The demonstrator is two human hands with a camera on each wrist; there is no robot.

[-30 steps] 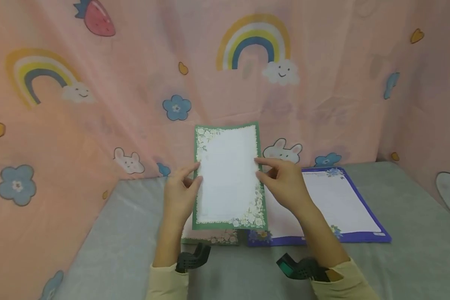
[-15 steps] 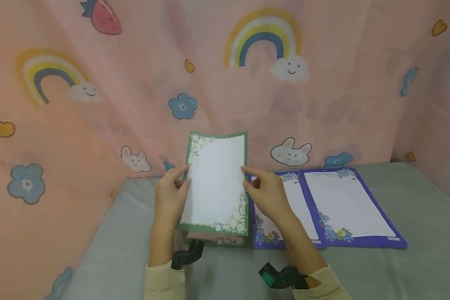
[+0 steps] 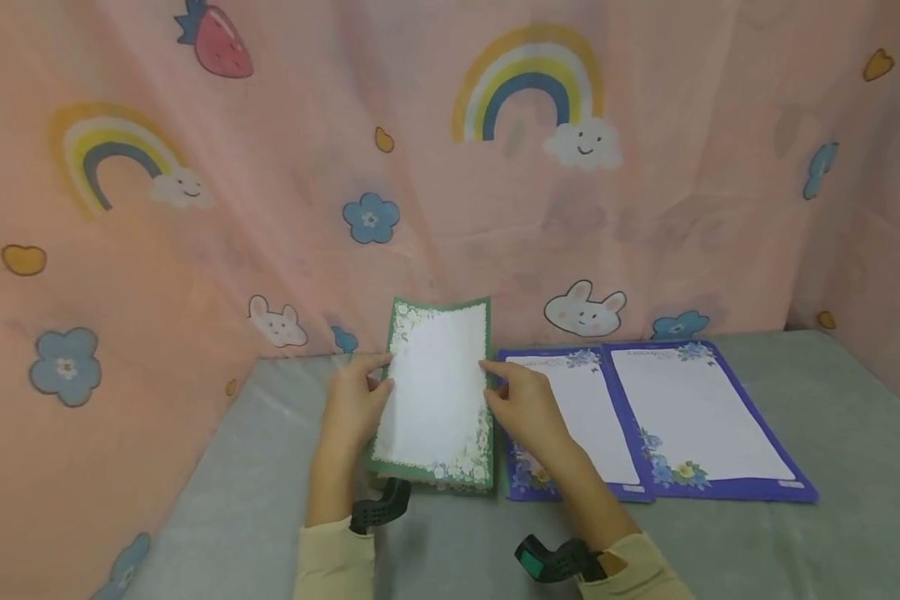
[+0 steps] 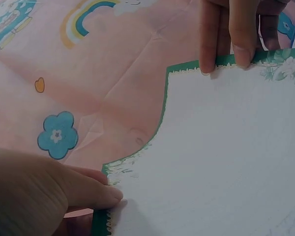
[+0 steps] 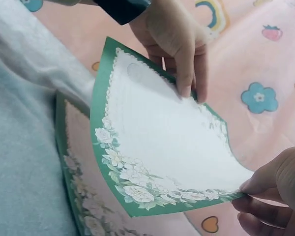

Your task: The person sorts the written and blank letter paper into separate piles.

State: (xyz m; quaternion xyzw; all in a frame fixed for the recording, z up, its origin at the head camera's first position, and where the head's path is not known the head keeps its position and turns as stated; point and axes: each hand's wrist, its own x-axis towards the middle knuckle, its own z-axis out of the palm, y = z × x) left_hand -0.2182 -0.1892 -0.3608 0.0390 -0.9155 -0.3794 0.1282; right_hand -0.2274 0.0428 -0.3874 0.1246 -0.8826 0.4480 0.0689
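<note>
A sheet of paper (image 3: 435,392) with a green border and white flowers is held up between both hands, tilted and bowed. My left hand (image 3: 352,404) pinches its left edge between thumb and fingers. Its right edge is pinched by my right hand (image 3: 523,408). In the right wrist view, another green-bordered flowered sheet (image 5: 83,191) lies below the lifted one on the cloth; the head view shows only a sliver of it. To the right lie two purple-bordered sheets, the nearer one (image 3: 562,392) partly behind my right wrist, the other (image 3: 701,408) in plain sight.
A grey cloth (image 3: 832,417) covers the table. Behind it hangs a pink curtain (image 3: 285,167) printed with rainbows, flowers and rabbits, close to the table's back edge. Black wrist cameras sit on both wrists, the right one (image 3: 555,558) over the front of the table.
Both hands have brought the green-bordered sheet lower and leftward, over the green-bordered one beneath. The left purple-bordered sheet has come into fuller view. The head view has shifted slightly.
</note>
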